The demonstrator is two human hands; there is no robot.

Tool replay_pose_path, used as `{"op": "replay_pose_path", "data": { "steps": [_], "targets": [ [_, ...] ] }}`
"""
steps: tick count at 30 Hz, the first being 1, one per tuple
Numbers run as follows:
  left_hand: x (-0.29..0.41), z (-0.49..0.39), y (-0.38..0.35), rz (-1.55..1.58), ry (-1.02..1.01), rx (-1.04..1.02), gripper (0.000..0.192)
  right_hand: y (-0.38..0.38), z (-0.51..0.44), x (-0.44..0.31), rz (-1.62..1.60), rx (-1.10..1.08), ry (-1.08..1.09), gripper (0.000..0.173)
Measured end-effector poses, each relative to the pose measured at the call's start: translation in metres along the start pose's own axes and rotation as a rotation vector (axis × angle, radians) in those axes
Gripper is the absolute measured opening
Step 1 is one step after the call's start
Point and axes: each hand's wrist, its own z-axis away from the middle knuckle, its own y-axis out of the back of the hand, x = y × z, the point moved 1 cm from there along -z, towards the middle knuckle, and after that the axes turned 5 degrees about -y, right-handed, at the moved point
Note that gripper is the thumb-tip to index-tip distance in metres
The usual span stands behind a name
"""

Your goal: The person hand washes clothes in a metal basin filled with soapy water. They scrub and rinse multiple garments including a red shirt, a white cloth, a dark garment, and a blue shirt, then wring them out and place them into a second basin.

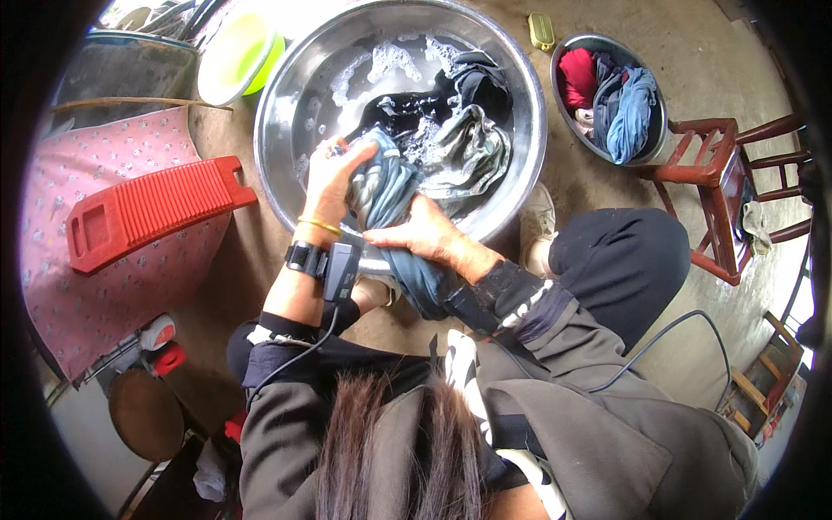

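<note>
A twisted blue garment (383, 188) is gripped between both hands over the near part of a large metal basin (530, 130). My left hand (335, 175) holds its upper end, close to the basin's left side. Lower down, my right hand (429, 227) is wrapped around the same cloth, and the loose end hangs over the near rim toward my lap. Soapy water (393, 62) with patches of foam lies in the basin. A camouflage-patterned garment (474, 153) and dark clothes (481, 78) sit in that water.
A red plastic washboard (153, 211) rests on a pink patterned cloth (58, 182) at left. Behind it stands a yellow-green tub (244, 58). Right of the basin are a metal tub (660, 136) of clothes, a yellow-green soap box (541, 31) and a reddish wooden chair (715, 169).
</note>
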Motion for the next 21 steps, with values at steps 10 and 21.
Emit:
{"op": "replay_pose_path", "data": {
  "steps": [10, 21],
  "targets": [
    [-0.033, 0.019, -0.017, -0.797, -0.262, -0.073, 0.044, -0.012, -0.004, 0.061, 0.436, 0.207, -0.167, 0.076],
    [-0.001, 0.023, -0.017, -0.238, -0.215, 0.093, 0.050, 0.022, 0.005, 0.019, 0.130, 0.260, 0.080, 0.084]
  ]
}}
